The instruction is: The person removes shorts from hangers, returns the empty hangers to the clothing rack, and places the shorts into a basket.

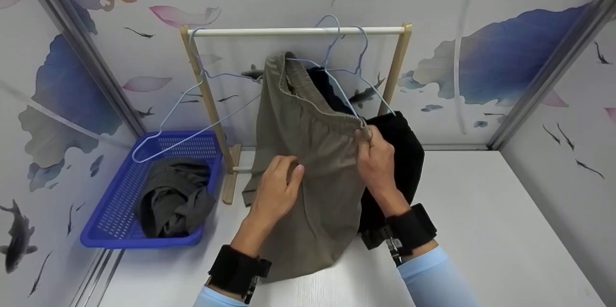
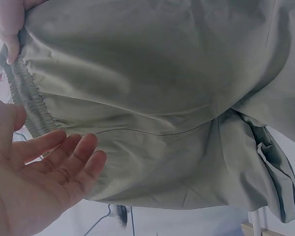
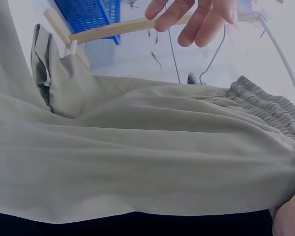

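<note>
Olive-green shorts (image 1: pixel 313 153) with a gathered elastic waistband hang at a slant from a pale blue wire hanger (image 1: pixel 332 57) on the rack. At the waistband's right corner my right hand (image 1: pixel 378 158) pinches the fabric, right by the hanger's lower end. My left hand (image 1: pixel 276 186) is in front of the shorts with relaxed fingers and grips nothing. In the left wrist view, that hand's loosely spread fingers (image 2: pixel 81 162) show near the waistband (image 2: pixel 32 98). One leg opening (image 3: pixel 42 73) of the shorts shows in the right wrist view.
The white rail (image 1: pixel 269 31) sits on wooden posts. A bare hanger (image 1: pixel 168 114) hangs at its left, reaching over a blue basket (image 1: pixel 110 220) that holds a dark grey garment (image 1: pixel 175 201). Behind the shorts, a black garment (image 1: pixel 406 153) hangs on another hanger (image 1: pixel 361 57).
</note>
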The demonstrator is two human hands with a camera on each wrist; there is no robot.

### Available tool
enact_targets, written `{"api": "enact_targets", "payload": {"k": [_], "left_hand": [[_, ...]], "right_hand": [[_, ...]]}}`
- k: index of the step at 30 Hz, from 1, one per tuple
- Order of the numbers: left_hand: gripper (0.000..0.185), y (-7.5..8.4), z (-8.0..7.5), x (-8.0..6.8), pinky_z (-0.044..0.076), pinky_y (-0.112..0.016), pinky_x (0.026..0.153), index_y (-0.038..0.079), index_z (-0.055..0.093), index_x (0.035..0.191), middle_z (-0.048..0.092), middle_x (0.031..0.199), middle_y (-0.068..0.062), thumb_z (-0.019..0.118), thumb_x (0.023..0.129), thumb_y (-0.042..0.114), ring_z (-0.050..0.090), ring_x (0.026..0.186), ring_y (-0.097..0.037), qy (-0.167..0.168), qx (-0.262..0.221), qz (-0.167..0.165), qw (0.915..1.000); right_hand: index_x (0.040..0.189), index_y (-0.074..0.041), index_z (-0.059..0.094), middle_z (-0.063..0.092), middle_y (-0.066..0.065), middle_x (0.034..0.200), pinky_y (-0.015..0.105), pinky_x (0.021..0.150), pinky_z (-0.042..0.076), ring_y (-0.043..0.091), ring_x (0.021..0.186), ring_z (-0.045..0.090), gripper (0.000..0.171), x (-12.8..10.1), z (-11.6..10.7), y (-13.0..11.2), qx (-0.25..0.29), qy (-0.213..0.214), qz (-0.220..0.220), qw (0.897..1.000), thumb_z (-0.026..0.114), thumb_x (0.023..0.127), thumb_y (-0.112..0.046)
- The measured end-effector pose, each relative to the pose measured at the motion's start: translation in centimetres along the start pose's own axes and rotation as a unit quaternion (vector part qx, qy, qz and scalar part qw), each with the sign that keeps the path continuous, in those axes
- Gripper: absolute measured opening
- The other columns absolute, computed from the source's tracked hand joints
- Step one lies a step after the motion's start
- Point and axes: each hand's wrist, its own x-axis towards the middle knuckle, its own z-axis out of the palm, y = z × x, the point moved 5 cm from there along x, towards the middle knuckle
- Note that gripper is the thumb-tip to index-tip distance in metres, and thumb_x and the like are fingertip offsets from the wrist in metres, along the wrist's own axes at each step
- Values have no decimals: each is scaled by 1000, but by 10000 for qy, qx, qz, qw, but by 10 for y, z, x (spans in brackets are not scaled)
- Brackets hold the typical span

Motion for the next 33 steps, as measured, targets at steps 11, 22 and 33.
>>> {"api": "enact_targets", "payload": {"k": [11, 22, 33], "left_hand": [[36, -1, 0, 0, 55, -50, 89, -5, 63, 127, 63, 121, -20, 52, 109, 25, 67, 106, -36, 146, -8, 170, 9997], [38, -2, -1, -2, 54, -50, 90, -5, 63, 128, 63, 121, -19, 52, 110, 26, 66, 105, -33, 116, 64, 93, 9999], [39, -5, 0, -4, 55, -49, 89, -5, 63, 129, 63, 121, -19, 51, 110, 27, 66, 103, -31, 80, 31, 40, 10000]], "right_hand": [[92, 1, 60, 43, 1, 72, 33, 63, 40, 20, 65, 47, 30, -5, -2, 6, 195, 101, -26, 9998, 55, 107, -25], [95, 3, 63, 46, 5, 72, 35, 64, 41, 22, 66, 49, 18, -9, -4, 7, 117, 206, -36, 9997, 59, 105, -11], [95, 4, 62, 48, 6, 73, 32, 63, 41, 19, 65, 48, 15, -16, -2, 9, 229, 175, -94, 9995, 58, 105, -8]]}}
